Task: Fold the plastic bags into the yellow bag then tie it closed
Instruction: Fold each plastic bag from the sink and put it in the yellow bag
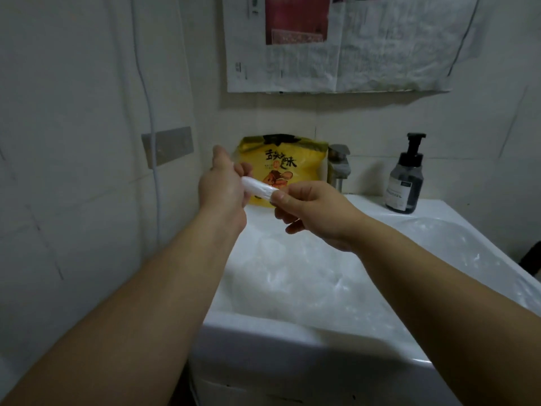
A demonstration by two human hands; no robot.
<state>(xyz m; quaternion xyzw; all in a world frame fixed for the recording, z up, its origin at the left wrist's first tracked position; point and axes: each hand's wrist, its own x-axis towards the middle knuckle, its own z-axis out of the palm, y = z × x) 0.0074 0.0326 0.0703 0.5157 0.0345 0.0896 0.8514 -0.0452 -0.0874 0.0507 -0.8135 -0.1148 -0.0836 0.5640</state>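
Note:
The yellow bag (295,162) with black lettering stands upright at the back of the white sink, against the wall. In front of it I hold a clear plastic bag (259,187) squeezed into a thin roll. My left hand (224,187) grips its left end, and my right hand (310,210) pinches its right end between thumb and fingers. More clear plastic bags (295,273) lie loose in the sink basin below my hands.
The white sink (292,332) fills the middle and right. A metal tap (339,165) stands behind the yellow bag, and a dark pump bottle (405,180) sits at the back right. A tiled wall with a white cable (152,142) is close on the left.

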